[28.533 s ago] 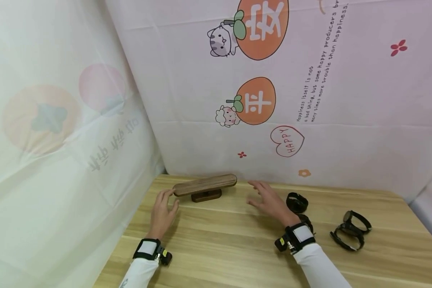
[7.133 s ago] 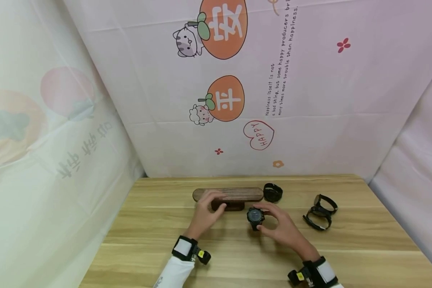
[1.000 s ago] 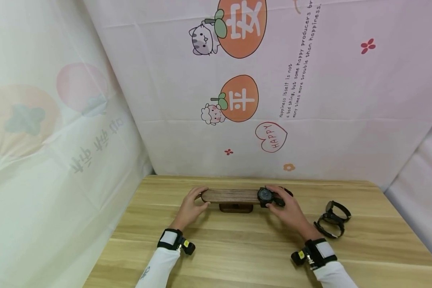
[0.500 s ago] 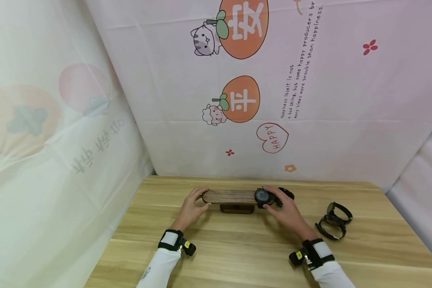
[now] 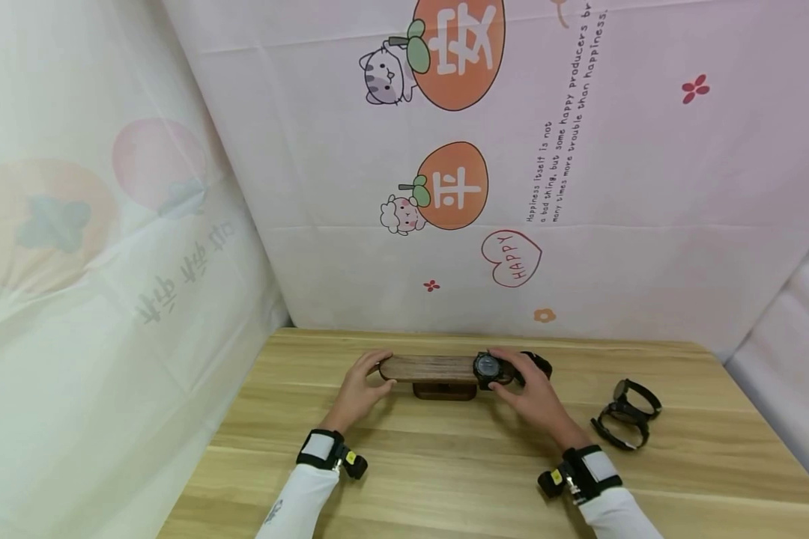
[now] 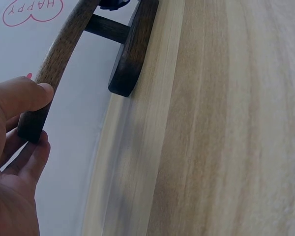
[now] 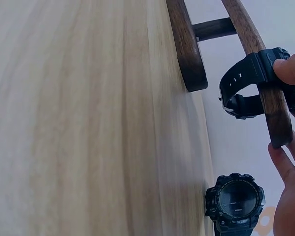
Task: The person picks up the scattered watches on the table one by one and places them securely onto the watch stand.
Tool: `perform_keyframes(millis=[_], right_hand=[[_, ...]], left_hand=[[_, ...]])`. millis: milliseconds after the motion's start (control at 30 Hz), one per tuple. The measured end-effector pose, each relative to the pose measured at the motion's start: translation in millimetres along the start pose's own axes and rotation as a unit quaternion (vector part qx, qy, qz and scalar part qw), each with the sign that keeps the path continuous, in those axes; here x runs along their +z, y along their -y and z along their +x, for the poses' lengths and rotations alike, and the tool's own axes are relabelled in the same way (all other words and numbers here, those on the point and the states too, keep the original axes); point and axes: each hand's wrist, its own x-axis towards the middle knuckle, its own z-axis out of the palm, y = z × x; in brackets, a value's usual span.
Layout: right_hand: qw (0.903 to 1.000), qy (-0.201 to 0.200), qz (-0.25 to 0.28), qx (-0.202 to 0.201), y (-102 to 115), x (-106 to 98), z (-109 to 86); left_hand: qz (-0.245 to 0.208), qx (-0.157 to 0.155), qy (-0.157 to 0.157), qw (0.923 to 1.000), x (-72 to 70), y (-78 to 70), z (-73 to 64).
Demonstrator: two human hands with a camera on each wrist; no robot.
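Observation:
In the head view, a dark wooden watch stand (image 5: 428,368) stands near the table's back edge, its long bar raised over a small base. My left hand (image 5: 357,391) pinches the bar's left end; the left wrist view shows the thumb on the bar (image 6: 56,59) and fingers around its tip. A black wristwatch (image 5: 488,367) is looped around the bar near its right end, dial facing up. My right hand (image 5: 538,397) grips this watch by its case. Seen from the right wrist, its strap (image 7: 241,73) hangs as a closed loop below the bar, and one fingertip touches the bar's end.
Behind my right hand lies another black watch (image 5: 538,365), whose dial (image 7: 236,199) shows in the right wrist view. Two more dark watches (image 5: 640,395) rest touching each other farther right on the wooden table (image 5: 445,479). A printed white cloth (image 5: 350,284) hangs behind the table.
Earlier, the stand stood angled farther left. Later, my right hand held the watch in front of it. Now the watch is on the bar, shifted slightly left within the last second.

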Motion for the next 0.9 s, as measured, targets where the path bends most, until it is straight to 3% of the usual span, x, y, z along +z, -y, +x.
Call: perform_keyframes(millis=[900], right_hand=[[0.9997, 0.022, -0.001, 0.011, 3.7, 9.5, 7.3]], left_hand=[[0.008, -0.006, 0.006, 0.9999, -0.7, 0.1, 0.7]])
